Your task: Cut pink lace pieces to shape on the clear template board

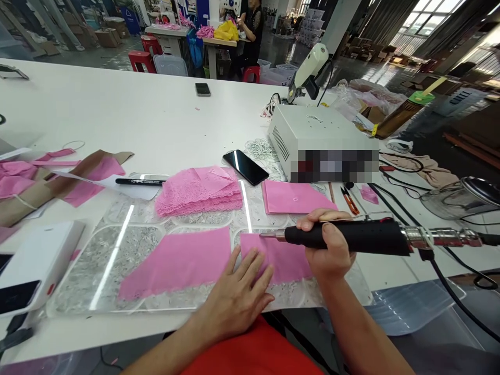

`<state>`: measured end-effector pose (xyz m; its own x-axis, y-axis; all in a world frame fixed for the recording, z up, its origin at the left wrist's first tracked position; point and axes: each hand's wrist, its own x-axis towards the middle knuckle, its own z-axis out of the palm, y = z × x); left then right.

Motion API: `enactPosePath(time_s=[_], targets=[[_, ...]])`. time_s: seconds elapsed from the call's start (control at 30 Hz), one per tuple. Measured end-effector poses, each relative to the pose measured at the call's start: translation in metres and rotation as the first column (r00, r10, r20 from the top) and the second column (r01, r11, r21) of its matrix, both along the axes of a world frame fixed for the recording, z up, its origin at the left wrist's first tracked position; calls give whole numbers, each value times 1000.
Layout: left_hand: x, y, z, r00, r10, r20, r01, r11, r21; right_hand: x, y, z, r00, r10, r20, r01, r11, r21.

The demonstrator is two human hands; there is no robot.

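My left hand (242,291) lies flat with fingers stretched, pressing the near-left edge of a pink fabric piece (287,263). In my right hand (332,250) is a thick black corded handpiece (351,237), its slim metal tip at the top-left part of that piece. A second pink fabric piece (183,260) is spread flat to the left, beside my left fingers. Both pieces rest on a clear-covered, marbled mat (97,265). Behind them are a stack of lace-edged pink fabric (199,195) and a neat pile of pink pieces (292,198).
A light grey box (324,130) stands at the back right, cables trailing nearby. A black phone (246,166), orange-handled snips (349,200) and a pen (140,182) lie around the fabric. At the left are a white device (39,260) and scraps; a glass jar (461,198) is right.
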<state>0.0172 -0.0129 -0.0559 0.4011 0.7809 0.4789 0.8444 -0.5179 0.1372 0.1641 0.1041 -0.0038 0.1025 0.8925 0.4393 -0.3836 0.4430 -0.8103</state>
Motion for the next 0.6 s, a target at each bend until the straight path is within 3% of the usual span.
enactPosePath(time_s=[0.2,0.33,0.47,0.6], targets=[[-1,4,-5,996,-38,85,36,999,20,12,10,10,993,-72,-91,73,997,12],[-1,9,-8,985,-61,161,56,998,35,55,17,19,953,-269,-141,271,962,-5],[-1,9,-9,980,-80,184,77,997,21,99,6,15,901,-421,-104,413,906,-89],[-1,7,-7,982,-70,174,71,997,1,111,-5,8,875,-474,-99,461,878,-127]])
